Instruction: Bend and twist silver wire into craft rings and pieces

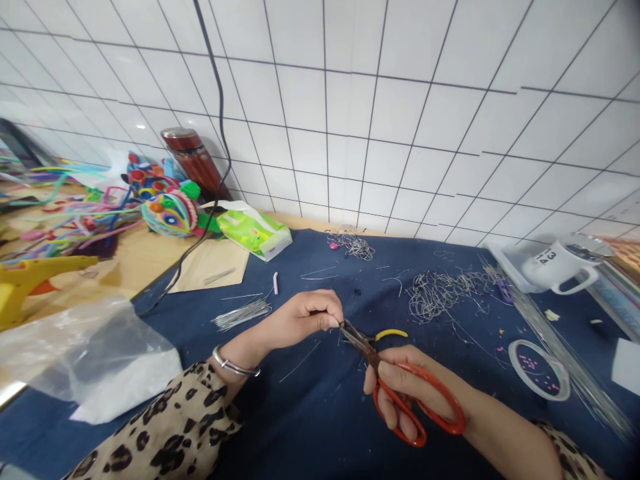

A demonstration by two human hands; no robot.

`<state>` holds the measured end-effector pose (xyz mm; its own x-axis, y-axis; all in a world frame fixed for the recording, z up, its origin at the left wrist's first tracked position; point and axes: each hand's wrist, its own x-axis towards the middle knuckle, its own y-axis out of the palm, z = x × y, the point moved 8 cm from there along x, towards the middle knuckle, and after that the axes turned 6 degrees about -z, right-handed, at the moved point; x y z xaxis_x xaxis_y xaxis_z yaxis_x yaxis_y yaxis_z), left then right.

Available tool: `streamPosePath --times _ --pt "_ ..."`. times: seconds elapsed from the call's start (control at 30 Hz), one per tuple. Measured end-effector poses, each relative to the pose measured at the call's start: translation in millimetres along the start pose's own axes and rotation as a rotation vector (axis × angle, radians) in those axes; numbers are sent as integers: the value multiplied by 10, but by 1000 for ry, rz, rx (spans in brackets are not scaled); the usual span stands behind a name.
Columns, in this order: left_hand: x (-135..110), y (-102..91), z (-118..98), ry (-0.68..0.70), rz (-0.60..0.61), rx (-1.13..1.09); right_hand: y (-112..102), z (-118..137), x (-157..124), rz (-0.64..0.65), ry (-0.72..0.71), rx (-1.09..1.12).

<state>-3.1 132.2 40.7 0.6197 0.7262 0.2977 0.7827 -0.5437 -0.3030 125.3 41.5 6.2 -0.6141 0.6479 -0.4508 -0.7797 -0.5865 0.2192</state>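
A blue cloth point(310, 427) covered most of the table, and both forearms, in leopard-print sleeves, reached over its near edge. The right hand point(410, 393) lay low at the middle, palm turned inward. Its fingers were curled through the orange loops of the scissors point(360, 340) and closed firmly round them. The scissors hung just above the cloth, their dark blades slightly parted and pointing up and left.

The left hand point(305, 319) came in from the left with a metal bangle point(235, 365) on its wrist. Its thumb and fingertips were pinched together right at the blade tips, on something too thin to make out.

A crumpled clear plastic bag point(85, 353) lay at the far left, with a yellow glue gun point(30, 277) beyond it. A green packet point(255, 233) sat near the wall, its print too blurred to read. The white mug point(555, 263) at the right bore "13", with the marks beneath it unclear. A tangle of thin wire point(440, 293) lay behind the hands, and a bundle of straight wires point(243, 313) lay to the left.
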Motion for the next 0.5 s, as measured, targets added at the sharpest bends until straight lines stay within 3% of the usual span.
streamPosePath --times 0.5 --pt "-13 -28 42 -22 -38 -54 -6 4 4 -19 -31 -13"
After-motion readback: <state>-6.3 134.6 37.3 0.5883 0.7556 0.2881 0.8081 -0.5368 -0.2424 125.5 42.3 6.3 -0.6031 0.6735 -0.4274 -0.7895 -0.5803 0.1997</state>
